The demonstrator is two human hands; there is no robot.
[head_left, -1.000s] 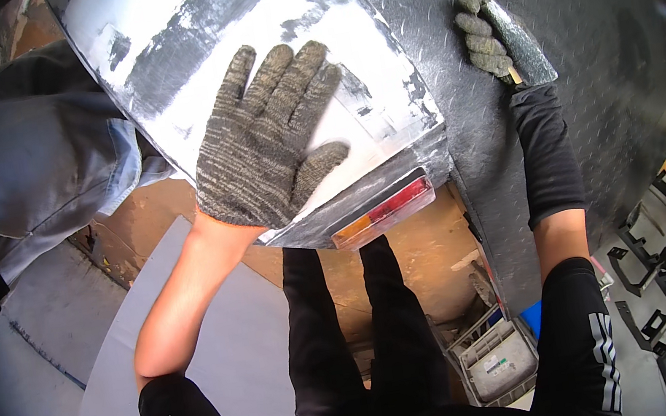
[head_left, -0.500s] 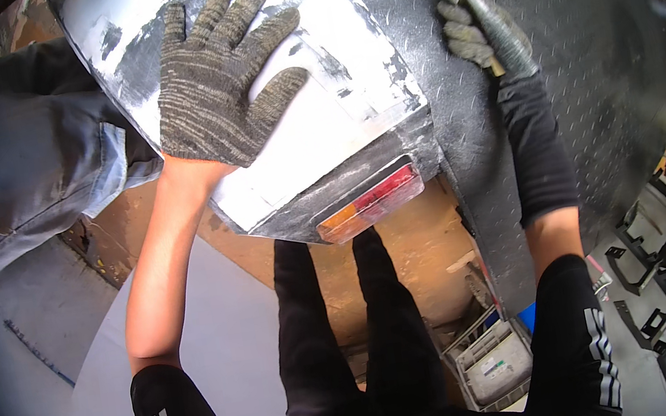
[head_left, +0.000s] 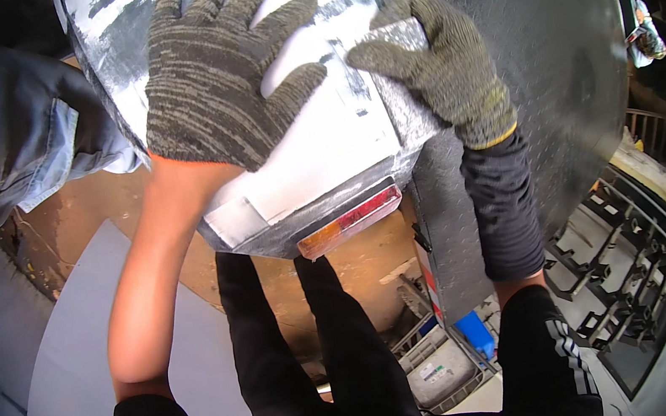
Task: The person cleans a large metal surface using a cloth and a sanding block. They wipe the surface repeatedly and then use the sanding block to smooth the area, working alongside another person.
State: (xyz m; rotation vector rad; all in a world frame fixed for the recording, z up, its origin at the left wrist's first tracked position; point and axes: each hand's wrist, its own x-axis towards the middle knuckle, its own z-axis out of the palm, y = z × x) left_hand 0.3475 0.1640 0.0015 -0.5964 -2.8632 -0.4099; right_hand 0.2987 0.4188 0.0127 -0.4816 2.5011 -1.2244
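My left hand [head_left: 221,79], in a striped grey knit glove, lies flat with fingers spread on a dark panel [head_left: 315,142] patched with white, dusty filler. My right hand [head_left: 449,64], gloved too, is closed round a flat, grey-white dusty block [head_left: 402,35] at the panel's right edge. Thumb and fingers grip the block from either side; part of it is hidden by the glove. It looks like a sanding block. Below, in the panel's near face, sits an orange and red tail light [head_left: 352,221].
A large black textured surface [head_left: 555,92] stands to the right. At the left hang grey-blue trousers or cloth [head_left: 6,126] above a pale curved sheet [head_left: 123,348]. Low on the right are a grey crate [head_left: 441,371], a blue container [head_left: 476,334] and a rack of black brackets [head_left: 612,254].
My right hand has swung left from over the black surface to the panel's right edge, carrying the block. My left hand stays flat on the panel. The view has shifted slightly.
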